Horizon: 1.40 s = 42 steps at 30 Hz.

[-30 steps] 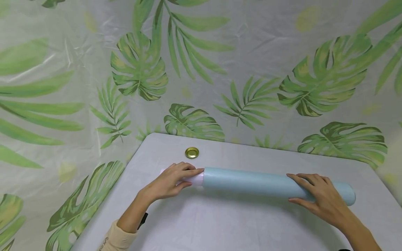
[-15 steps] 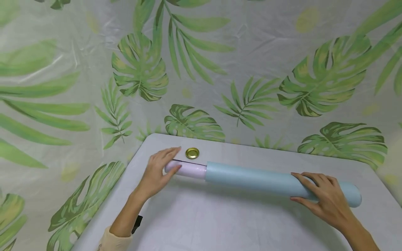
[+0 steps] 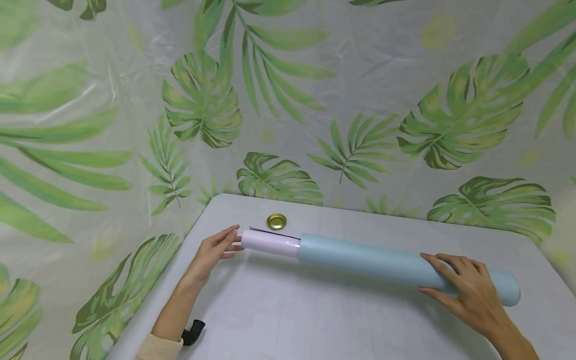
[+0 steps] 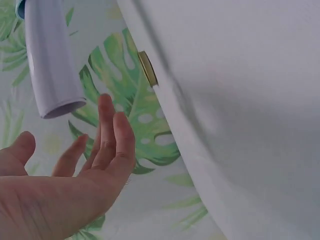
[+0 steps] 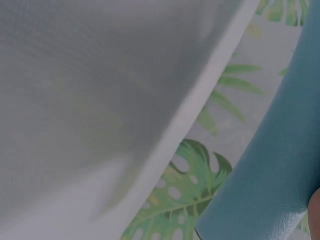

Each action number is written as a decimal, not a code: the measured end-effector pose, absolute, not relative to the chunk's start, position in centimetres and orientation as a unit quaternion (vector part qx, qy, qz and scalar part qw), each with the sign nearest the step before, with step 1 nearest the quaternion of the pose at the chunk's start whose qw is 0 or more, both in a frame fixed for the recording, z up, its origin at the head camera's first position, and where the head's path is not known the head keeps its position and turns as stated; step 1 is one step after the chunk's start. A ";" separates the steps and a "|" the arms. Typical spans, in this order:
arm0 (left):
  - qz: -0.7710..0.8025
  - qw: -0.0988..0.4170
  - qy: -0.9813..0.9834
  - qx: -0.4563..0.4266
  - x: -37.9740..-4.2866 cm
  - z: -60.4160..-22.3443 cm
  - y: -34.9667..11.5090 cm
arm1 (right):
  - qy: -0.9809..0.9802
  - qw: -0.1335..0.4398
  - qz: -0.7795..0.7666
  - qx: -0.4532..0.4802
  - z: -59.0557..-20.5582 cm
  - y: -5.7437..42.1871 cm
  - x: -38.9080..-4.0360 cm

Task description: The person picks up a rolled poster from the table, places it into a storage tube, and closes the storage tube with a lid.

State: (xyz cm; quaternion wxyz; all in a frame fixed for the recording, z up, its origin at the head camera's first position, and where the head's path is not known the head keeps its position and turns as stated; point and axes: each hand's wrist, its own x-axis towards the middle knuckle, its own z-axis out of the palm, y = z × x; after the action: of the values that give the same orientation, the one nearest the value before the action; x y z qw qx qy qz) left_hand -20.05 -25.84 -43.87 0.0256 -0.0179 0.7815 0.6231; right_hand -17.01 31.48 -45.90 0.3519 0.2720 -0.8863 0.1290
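A long light-blue tube (image 3: 360, 260) is held up over the table, slanting slightly down to the right. My right hand (image 3: 470, 295) grips it near its right end, thumb below and fingers over the top. Out of the tube's left end sticks a pale lilac rolled sheet (image 3: 270, 243), with a loose dark-lined edge along its upper side. My left hand (image 3: 204, 257) is just off the roll's left end, fingers loosely extended. In the left wrist view, a gap shows between those fingers (image 4: 125, 140) and the roll's open end (image 4: 62, 107).
A gold jar lid (image 3: 276, 221) lies on the white-covered table (image 3: 315, 320), behind the roll. Beyond the table's back edge hangs a leaf-patterned sheet (image 3: 360, 90). A small black device (image 3: 194, 332) sits at my left wrist.
My left hand has let go of the lilac roll and drawn back to the left, uncovering its end. The tube has shifted slightly right, still in my right hand.
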 end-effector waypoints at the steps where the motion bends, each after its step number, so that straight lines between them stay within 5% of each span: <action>1: 0.623 0.030 0.781 -0.014 -20.1 -43.9 -25.6 | -0.887 0.348 0.131 0.273 -46.0 31.5 -17.0; 11: 0.608 0.057 0.792 0.018 -20.3 -44.2 -25.0 | -0.896 0.317 0.140 0.277 -47.3 31.4 -16.9; 42: 0.630 0.008 0.776 0.007 -20.0 -44.2 -24.5 | -0.903 0.297 0.145 0.274 -47.1 30.8 -16.8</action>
State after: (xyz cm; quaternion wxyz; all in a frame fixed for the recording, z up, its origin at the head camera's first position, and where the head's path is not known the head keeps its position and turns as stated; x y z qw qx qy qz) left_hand -20.00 -24.53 -44.22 0.0081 0.0068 0.7763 0.6303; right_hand -16.81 30.75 -47.07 0.2973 0.2742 -0.9030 0.1450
